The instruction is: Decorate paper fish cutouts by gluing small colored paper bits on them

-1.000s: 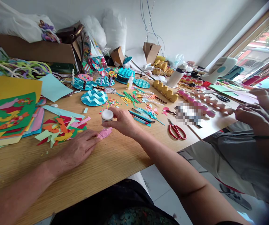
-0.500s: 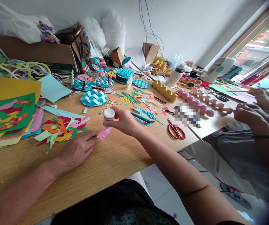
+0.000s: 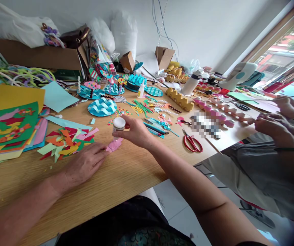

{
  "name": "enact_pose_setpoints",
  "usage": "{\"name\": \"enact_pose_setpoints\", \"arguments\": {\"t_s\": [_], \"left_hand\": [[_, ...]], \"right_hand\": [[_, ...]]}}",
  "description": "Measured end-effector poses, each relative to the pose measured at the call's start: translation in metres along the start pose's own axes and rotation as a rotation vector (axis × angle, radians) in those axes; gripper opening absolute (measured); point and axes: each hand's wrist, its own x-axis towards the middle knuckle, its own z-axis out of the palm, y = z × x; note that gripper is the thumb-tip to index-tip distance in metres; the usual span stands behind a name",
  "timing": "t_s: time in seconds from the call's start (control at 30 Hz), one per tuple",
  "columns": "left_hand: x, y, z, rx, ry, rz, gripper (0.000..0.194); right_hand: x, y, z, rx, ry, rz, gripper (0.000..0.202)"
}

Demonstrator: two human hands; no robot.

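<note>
My right hand (image 3: pixel 136 131) is closed round a small clear jar (image 3: pixel 119 127) with a white lid, held just above a pink paper piece (image 3: pixel 114 145). Dark lines show on that paper, which lies on the wooden table (image 3: pixel 126 174). The fingertips of my left hand (image 3: pixel 87 162) press on the paper's left end, fingers together. Coloured paper scraps (image 3: pixel 67 141) are heaped beyond my left hand. Behind the jar lie small coloured dots (image 3: pixel 122 112) and a round blue wavy piece (image 3: pixel 102 107).
Red-handled scissors (image 3: pixel 192 142) and several pens (image 3: pixel 154 128) lie to the right. Stacked coloured paper (image 3: pixel 13 123) is at the left. A white bottle (image 3: pixel 191 83) stands farther back. At the right edge, another person's hands (image 3: pixel 270 124) hold a thin stick.
The jar in my right hand has shifted very slightly. My left hand stays at the pink paper.
</note>
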Motion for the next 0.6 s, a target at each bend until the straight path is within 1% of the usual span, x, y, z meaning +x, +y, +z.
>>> {"name": "enact_pose_setpoints", "arguments": {"t_s": [0.2,0.33,0.47,0.6], "left_hand": [[-0.0004,0.0011,-0.0014,0.004,0.015,0.012,0.032],[-0.0007,0.0006,-0.0005,0.003,0.016,0.013,0.032],[0.0007,0.0013,-0.0010,-0.025,0.013,-0.014,0.032],[0.0016,0.0019,-0.0019,-0.019,0.019,-0.004,0.032]], "right_hand": [[-0.0025,-0.0026,0.0073,0.006,-0.025,0.002,0.030],[-0.0048,-0.0044,0.0064,0.006,-0.032,-0.009,0.027],[-0.0029,-0.0049,0.0055,-0.021,-0.019,0.000,0.029],[-0.0035,-0.0085,0.0085,-0.017,-0.045,-0.036,0.026]]}}
